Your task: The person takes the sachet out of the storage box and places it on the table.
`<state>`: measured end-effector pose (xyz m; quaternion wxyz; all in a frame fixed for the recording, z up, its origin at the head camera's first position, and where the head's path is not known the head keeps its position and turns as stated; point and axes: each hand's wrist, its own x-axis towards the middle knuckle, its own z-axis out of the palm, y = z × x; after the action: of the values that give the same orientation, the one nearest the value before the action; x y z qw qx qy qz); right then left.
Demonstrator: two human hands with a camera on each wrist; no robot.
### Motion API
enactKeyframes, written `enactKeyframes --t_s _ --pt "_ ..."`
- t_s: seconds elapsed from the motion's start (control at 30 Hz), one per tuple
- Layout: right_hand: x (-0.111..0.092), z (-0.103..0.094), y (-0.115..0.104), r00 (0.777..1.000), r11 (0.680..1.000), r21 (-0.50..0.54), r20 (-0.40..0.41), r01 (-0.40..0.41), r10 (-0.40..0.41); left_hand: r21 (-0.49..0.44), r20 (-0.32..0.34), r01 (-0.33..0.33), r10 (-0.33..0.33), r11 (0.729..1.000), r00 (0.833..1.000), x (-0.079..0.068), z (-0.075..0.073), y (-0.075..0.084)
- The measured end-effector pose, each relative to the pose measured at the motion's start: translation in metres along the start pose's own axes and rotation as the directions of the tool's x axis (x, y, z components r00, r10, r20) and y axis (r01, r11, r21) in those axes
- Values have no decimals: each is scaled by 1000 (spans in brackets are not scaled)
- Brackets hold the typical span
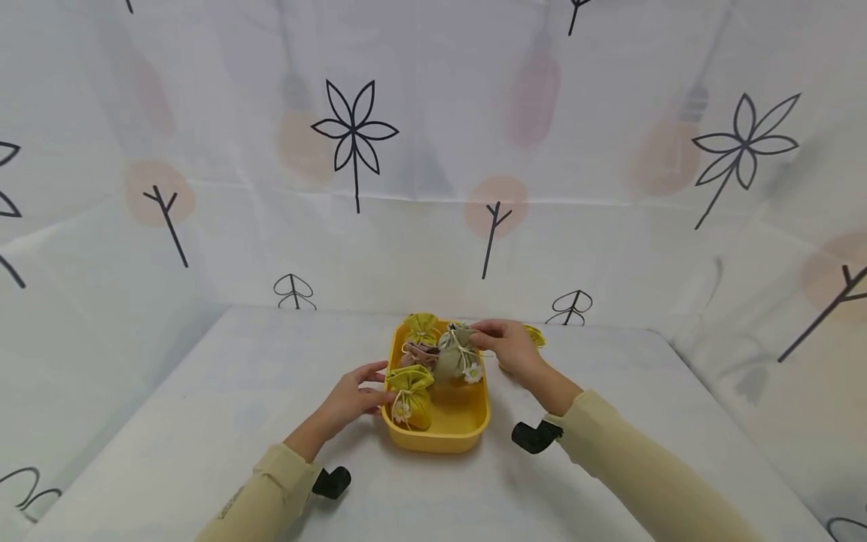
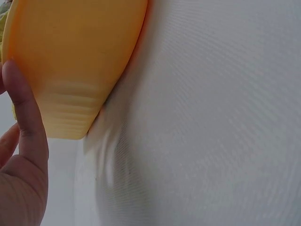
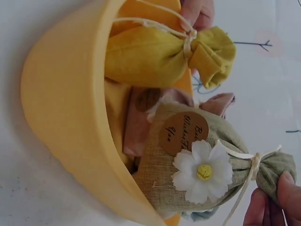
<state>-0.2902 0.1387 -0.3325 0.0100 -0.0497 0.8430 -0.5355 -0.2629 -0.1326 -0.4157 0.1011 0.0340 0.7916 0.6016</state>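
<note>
A yellow plastic basket [image 1: 436, 444] stands on the table, holding several small drawstring pouches. My right hand [image 1: 511, 350] pinches the gathered top of a grey-green pouch [image 3: 160, 174], which has a white flower and a round tag. The lower part of that pouch is inside the basket, behind the rim. My left hand [image 1: 352, 395] rests against the basket's left side, thumb [image 2: 26, 113] at the rim and fingers spread. Beside it a yellow pouch [image 1: 416, 406] leans in the near left corner. A pinkish-brown pouch [image 1: 416, 355] and another yellow pouch [image 1: 423, 327] sit farther back.
A further yellow bundle [image 1: 535, 336] is partly hidden behind my right hand, outside the basket on the right. The white-covered table [image 1: 237, 406] meets a patterned cloth backdrop [image 1: 433, 248] at its far edge.
</note>
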Motion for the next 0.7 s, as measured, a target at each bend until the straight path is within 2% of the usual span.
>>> enactKeyframes --t_s 0.13,0.37,0.7 --pt "-9 -4 -3 1000 1000 9 -20 2 -2 2 -9 -1 1 1000 1000 -1 1 1" --pt "-21 -14 -10 997 998 8 -53 65 -64 13 -11 1 -1 1000 1000 1 0 1" --pt "-32 -34 -4 994 998 10 -93 58 -57 25 -16 -2 2 1000 1000 1 2 0"
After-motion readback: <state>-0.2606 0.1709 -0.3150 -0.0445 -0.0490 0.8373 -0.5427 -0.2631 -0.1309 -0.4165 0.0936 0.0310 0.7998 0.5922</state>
